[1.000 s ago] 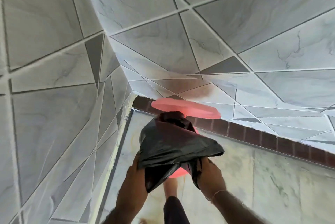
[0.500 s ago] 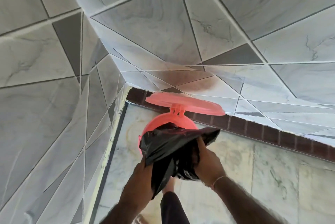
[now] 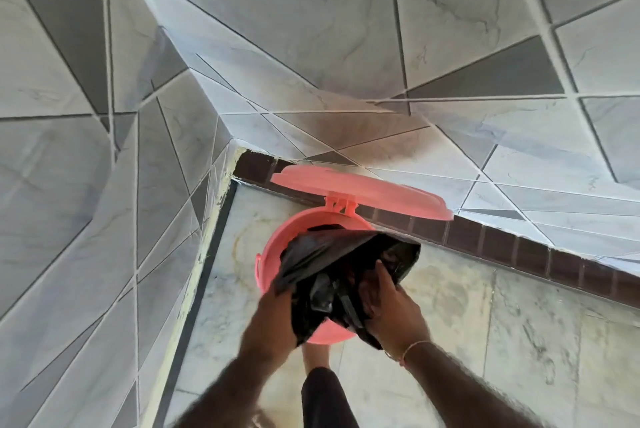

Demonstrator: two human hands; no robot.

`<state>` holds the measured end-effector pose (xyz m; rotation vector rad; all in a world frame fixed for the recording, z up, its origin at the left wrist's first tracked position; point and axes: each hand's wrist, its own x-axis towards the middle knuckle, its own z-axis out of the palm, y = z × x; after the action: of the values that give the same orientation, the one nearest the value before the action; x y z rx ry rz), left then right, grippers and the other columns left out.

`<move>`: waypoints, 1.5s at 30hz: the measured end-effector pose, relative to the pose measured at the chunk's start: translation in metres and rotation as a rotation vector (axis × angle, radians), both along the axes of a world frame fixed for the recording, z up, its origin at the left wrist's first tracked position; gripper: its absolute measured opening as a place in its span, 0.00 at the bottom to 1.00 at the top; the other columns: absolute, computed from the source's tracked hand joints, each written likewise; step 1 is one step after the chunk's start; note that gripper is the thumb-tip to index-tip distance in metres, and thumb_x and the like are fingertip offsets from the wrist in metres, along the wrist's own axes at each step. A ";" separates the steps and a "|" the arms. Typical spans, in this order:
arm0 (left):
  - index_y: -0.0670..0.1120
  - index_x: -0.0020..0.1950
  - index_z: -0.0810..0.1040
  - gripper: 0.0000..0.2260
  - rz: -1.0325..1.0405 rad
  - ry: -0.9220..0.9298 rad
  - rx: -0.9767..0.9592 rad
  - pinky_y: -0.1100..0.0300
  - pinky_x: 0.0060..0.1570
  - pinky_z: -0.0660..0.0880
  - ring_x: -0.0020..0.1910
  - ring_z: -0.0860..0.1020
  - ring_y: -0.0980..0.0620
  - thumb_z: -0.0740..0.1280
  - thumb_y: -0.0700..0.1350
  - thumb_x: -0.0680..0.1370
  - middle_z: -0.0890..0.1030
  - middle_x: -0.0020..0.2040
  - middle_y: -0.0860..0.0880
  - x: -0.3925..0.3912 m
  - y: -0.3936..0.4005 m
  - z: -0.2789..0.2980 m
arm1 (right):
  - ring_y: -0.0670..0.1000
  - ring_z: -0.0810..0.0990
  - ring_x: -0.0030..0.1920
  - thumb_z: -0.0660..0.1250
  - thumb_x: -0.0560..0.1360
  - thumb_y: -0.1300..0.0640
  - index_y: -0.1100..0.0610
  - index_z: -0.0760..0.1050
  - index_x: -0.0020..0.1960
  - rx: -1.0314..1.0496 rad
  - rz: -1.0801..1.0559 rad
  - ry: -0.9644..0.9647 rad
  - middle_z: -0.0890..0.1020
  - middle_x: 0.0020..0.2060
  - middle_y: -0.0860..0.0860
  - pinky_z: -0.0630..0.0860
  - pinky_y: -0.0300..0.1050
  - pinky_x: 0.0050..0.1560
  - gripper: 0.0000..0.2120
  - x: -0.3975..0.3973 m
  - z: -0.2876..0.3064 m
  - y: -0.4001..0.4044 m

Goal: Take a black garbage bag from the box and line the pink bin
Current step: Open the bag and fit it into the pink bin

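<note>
Both hands, left hand (image 3: 277,315) and right hand (image 3: 394,309), are gripping the light, slippery black garbage bag (image 3: 332,254) at its mouth, spreading it over the pink bin (image 3: 273,247) in the floor's corner.

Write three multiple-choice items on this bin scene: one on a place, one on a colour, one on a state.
1. Where does the round pink plastic bin stand?
A. on a table
B. on the floor in a tiled corner
C. in a sink

2. What colour is the crumpled plastic garbage bag?
A. black
B. white
C. blue

3. How is the bin's hinged pink lid?
A. shut
B. off
C. raised open

Key: 1 B, walls meet behind it; 2 A, it is glossy black in the left hand and right hand; 3 C, it stands up behind the rim.
</note>
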<state>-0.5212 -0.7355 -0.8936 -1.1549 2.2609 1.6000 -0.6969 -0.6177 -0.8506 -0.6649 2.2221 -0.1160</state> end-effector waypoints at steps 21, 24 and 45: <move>0.49 0.67 0.72 0.30 0.127 -0.517 -0.216 0.44 0.52 0.79 0.61 0.77 0.40 0.75 0.38 0.67 0.67 0.72 0.46 0.067 -0.020 -0.085 | 0.63 0.74 0.61 0.71 0.61 0.52 0.46 0.66 0.63 0.039 -0.057 0.127 0.66 0.68 0.54 0.76 0.57 0.57 0.31 -0.067 -0.116 0.049; 0.52 0.62 0.74 0.28 0.164 -0.420 -0.222 0.45 0.51 0.79 0.60 0.77 0.41 0.78 0.39 0.64 0.66 0.71 0.46 0.051 -0.049 -0.084 | 0.60 0.74 0.60 0.70 0.62 0.58 0.50 0.68 0.60 -0.041 -0.024 0.126 0.70 0.63 0.55 0.75 0.51 0.60 0.28 -0.086 -0.120 0.032; 0.37 0.48 0.81 0.18 0.125 -0.447 -0.054 0.56 0.44 0.70 0.51 0.80 0.38 0.60 0.51 0.80 0.83 0.51 0.36 -0.054 -0.144 -0.084 | 0.56 0.77 0.36 0.65 0.68 0.45 0.62 0.77 0.38 -0.108 -0.565 0.012 0.79 0.33 0.56 0.69 0.44 0.35 0.18 -0.110 -0.124 -0.091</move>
<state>-0.5753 -0.8798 -0.9772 -1.5157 1.9823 1.1697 -0.8069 -0.7084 -0.9741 -0.0742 2.3696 -0.5183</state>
